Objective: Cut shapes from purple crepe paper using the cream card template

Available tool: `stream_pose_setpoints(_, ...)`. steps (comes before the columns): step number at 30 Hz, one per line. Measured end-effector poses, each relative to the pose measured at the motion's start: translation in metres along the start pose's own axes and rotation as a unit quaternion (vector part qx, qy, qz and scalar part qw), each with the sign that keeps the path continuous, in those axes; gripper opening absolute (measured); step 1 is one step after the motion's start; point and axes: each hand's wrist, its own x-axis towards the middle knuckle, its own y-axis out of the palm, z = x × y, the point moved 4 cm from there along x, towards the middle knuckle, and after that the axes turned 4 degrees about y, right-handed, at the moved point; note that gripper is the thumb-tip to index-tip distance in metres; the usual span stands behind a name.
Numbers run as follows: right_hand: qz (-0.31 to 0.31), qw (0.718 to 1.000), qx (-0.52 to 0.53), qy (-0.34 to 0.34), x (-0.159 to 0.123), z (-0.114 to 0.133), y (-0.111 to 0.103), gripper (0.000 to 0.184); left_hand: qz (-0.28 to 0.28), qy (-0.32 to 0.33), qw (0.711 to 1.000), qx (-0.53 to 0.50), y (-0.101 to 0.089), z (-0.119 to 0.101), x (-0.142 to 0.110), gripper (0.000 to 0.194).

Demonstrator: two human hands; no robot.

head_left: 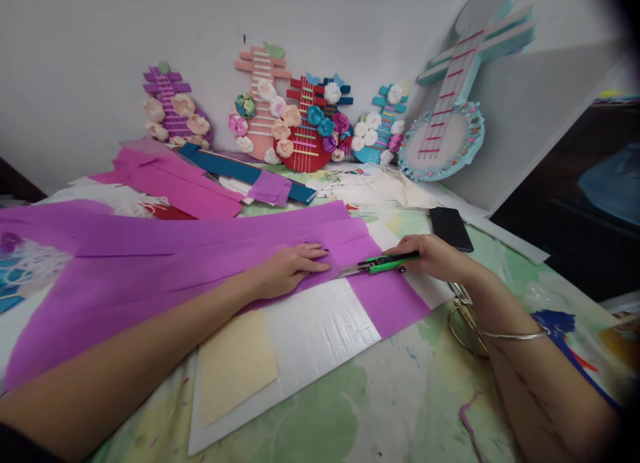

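Note:
My left hand [290, 269] lies flat with its fingers stretched out on a long sheet of purple paper [210, 239]. In my right hand [433, 256] is a green and black utility knife [387, 263], its fingers closed round the handle. The blade points left, its tip on the purple paper just to the right of my left fingertips. Beneath the paper is a white board [320, 323], scored with cut lines. A purple strip hangs over the board's right part. Near my left forearm a pale yellow square [240, 366] rests on the board.
Several decorated paper instruments, one a red lute [300, 146], lean against the wall. A black phone [451, 228] lies right of the knife. Wire-framed glasses [467, 326] sit under my right wrist. Pink paper [175, 183] and a blue strip [235, 166] are behind the purple sheet.

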Motion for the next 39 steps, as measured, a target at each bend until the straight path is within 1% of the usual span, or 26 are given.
stream_pose_setpoints(4,0.000,1.000,0.004,-0.012,0.002,0.006,0.002,0.041,0.003,-0.005,1.000,0.004,0.000,-0.001,0.000,0.043)
stream_pose_setpoints(11,0.006,1.000,-0.002,-0.025,0.004,0.020,0.007,0.045,0.006,-0.008,1.000,-0.001,0.001,0.000,0.000,0.042)
stream_pose_setpoints(17,0.012,1.000,0.006,-0.019,0.003,0.017,0.008,0.042,0.005,-0.002,1.000,0.011,0.001,-0.001,0.001,0.043)
stream_pose_setpoints(22,0.017,1.000,0.022,-0.006,0.002,0.012,0.005,0.043,0.000,0.004,1.000,0.014,0.001,-0.001,0.000,0.044)
stream_pose_setpoints(26,0.023,1.000,0.015,-0.011,0.001,0.013,0.003,0.043,-0.001,-0.001,1.000,0.009,0.000,-0.001,0.000,0.042)
stream_pose_setpoints(32,0.020,1.000,0.014,-0.017,0.003,0.017,0.005,0.046,-0.003,-0.003,1.000,0.001,-0.001,-0.003,0.002,0.041)
stream_pose_setpoints(39,0.028,0.999,0.008,-0.028,0.006,0.030,0.010,0.046,0.004,-0.006,1.000,0.007,-0.001,-0.003,0.002,0.040)
